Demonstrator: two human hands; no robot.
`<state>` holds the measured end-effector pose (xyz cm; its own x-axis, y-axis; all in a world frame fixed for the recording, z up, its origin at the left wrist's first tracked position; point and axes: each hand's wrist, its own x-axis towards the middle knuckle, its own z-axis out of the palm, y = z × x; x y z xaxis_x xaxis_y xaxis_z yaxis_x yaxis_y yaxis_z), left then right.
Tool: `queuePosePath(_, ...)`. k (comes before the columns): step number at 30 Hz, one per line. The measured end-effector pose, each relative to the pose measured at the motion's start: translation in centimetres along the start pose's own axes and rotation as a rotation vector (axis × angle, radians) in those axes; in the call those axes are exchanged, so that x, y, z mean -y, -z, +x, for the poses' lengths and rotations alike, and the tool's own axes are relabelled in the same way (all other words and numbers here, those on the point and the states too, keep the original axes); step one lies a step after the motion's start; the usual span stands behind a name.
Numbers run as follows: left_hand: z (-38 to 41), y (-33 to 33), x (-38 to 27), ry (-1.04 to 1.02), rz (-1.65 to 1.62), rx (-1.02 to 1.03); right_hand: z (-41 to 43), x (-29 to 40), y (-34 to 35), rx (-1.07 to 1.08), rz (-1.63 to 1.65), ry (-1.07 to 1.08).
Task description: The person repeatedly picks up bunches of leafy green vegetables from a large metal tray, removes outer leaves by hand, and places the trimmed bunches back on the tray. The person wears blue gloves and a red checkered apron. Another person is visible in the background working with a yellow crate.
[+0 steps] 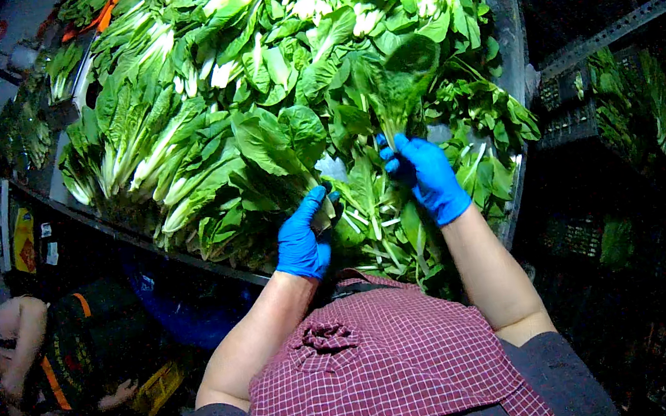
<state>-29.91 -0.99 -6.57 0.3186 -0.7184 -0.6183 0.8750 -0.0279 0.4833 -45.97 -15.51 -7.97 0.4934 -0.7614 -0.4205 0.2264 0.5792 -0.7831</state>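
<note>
My left hand (303, 237), in a blue glove, grips the base of a leafy green head (277, 144) whose broad leaves point away from me. In my blue-gloved right hand (432, 178) are the stems of a second leafy green (393, 75), its leaves fanned upward and slightly blurred. Both hands are over the near side of a metal-edged table (513, 39) heaped with leafy greens. Between and below them lie loose leaves and cut pale stems (379, 226). Left of my left hand, several heads with white stalks (178, 211) are laid in a row.
A person (81, 342) in dark clothing with orange strips is low at the left, near a yellow crate (158, 388). Dark crates of greens (612, 101) are stacked at the right, beside a perforated metal bar (614, 32). An orange object (108, 7) lies at the far left.
</note>
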Motion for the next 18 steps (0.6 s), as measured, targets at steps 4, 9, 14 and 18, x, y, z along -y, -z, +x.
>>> queuePosePath(4,-0.1,0.1,-0.3,-0.003,-0.036,0.003,-2.9,0.0,-1.7,0.101,0.169,-0.058)
queuePosePath(9,-1.0,-0.5,-0.6,0.037,-0.108,0.045,-4.6,-1.6,-2.5,0.046,-0.103,0.002)
queuePosePath(14,-2.2,-1.2,-0.7,0.091,-0.167,0.067,-6.3,-1.0,-4.4,0.022,-0.354,-0.014)
queuePosePath(18,-1.7,-0.1,0.1,0.112,-0.108,0.052,-7.5,-0.6,-6.5,0.063,-0.562,0.184)
